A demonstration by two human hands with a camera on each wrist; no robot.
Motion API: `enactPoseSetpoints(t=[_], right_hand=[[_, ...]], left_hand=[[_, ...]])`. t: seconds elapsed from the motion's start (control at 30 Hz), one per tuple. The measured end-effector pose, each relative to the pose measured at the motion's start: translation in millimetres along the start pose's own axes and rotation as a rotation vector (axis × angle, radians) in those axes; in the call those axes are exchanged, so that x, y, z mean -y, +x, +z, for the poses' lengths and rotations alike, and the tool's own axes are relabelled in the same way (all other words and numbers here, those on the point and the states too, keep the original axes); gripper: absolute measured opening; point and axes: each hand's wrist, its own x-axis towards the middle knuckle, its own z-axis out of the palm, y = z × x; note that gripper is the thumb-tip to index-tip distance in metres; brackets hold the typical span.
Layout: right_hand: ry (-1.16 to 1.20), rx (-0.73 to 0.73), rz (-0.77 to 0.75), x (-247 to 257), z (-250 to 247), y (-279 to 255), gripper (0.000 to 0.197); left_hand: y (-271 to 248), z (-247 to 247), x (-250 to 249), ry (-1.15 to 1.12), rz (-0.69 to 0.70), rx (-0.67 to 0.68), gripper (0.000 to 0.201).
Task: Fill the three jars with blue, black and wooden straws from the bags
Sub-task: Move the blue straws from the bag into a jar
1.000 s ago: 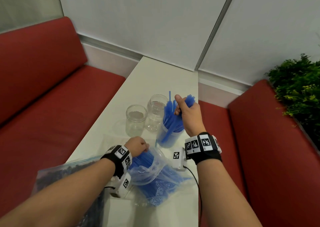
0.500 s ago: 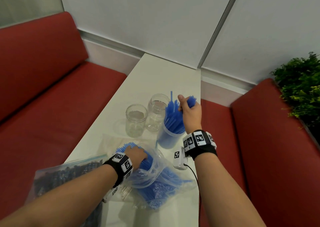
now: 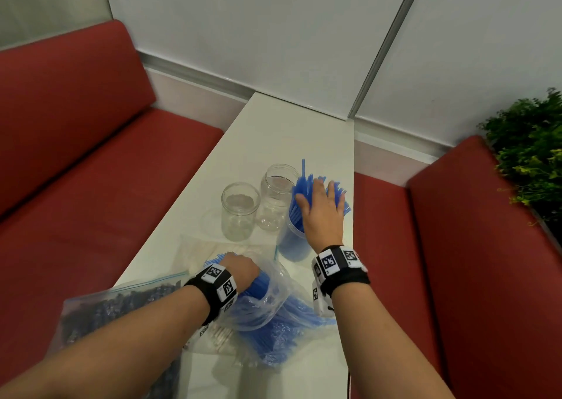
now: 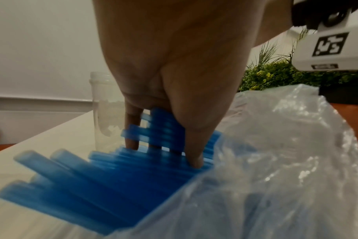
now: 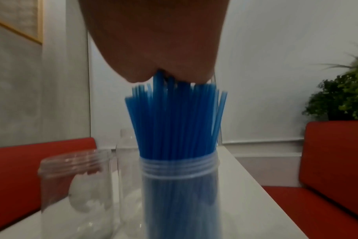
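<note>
Three clear jars stand mid-table: an empty wide jar (image 3: 240,211), an empty taller jar (image 3: 275,198) and, at the right, a jar (image 3: 292,243) packed with upright blue straws (image 5: 175,119). My right hand (image 3: 319,207) lies flat and open on the straw tops, palm pressing down. My left hand (image 3: 243,269) reaches into the mouth of a clear bag (image 3: 273,301) of blue straws (image 4: 104,182) and pinches a bunch of them between thumb and fingers (image 4: 192,145). A zip bag of black straws (image 3: 100,313) lies at the near left. A pale bag (image 3: 200,252), contents unclear, lies under the blue one.
The narrow white table (image 3: 273,131) runs away to the wall, with red bench seats (image 3: 106,192) on both sides. A green plant (image 3: 529,155) stands behind the right bench. The filled jar stands close to the table's right edge.
My right hand let go of the straw bunch it gripped and now lies flat on the tops. My left hand moved deeper into the blue straw bag.
</note>
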Motion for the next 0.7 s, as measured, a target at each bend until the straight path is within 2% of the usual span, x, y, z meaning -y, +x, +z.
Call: enactPoseSetpoints(t=[0.07, 0.27, 0.33, 0.37, 0.4, 0.43, 0.47, 0.5, 0.57, 0.6, 0.63, 0.7], right_hand=[[-0.207, 0.071, 0.012, 0, 6, -1, 0.073], [-0.194, 0.121, 0.054, 6, -4, -7, 0.086], [-0.024, -0.056, -0.019, 13, -10, -16, 0.076], [0.089, -0.178, -0.101, 17, -12, -23, 0.065], [0.214, -0.24, -0.187, 22, -11, -30, 0.054], [0.333, -0.191, -0.242, 27, -8, -38, 0.048], [0.421, -0.045, -0.252, 31, -4, -47, 0.048], [0.453, 0.174, -0.219, 35, 3, -56, 0.051], [0.337, 0.59, -0.157, 37, 20, -72, 0.063], [0.272, 0.705, -0.144, 35, 30, -78, 0.068], [0.26, 0.753, -0.131, 33, 39, -83, 0.071], [0.361, 0.706, -0.068, 31, 50, -91, 0.071]], left_hand=[[-3, -1, -1, 0.022, -0.01, -0.011, 0.028], [-12, -12, -1, 0.037, -0.02, -0.043, 0.031], [-16, -22, 0, 0.032, -0.028, -0.021, 0.031], [-19, -27, 1, 0.028, -0.03, -0.007, 0.031], [-21, -32, 2, 0.022, -0.032, 0.004, 0.03], [-23, -36, 2, 0.018, -0.035, 0.014, 0.03], [-25, -40, 2, 0.015, -0.04, 0.017, 0.03], [-27, -45, 1, 0.011, -0.05, 0.011, 0.03], [-32, -51, -1, 0.006, -0.072, 0.003, 0.031], [-33, -54, -1, 0.006, -0.077, 0.005, 0.032], [-35, -55, -1, -0.012, -0.076, 0.008, 0.034], [-39, -61, -2, -0.064, -0.067, 0.005, 0.037]])
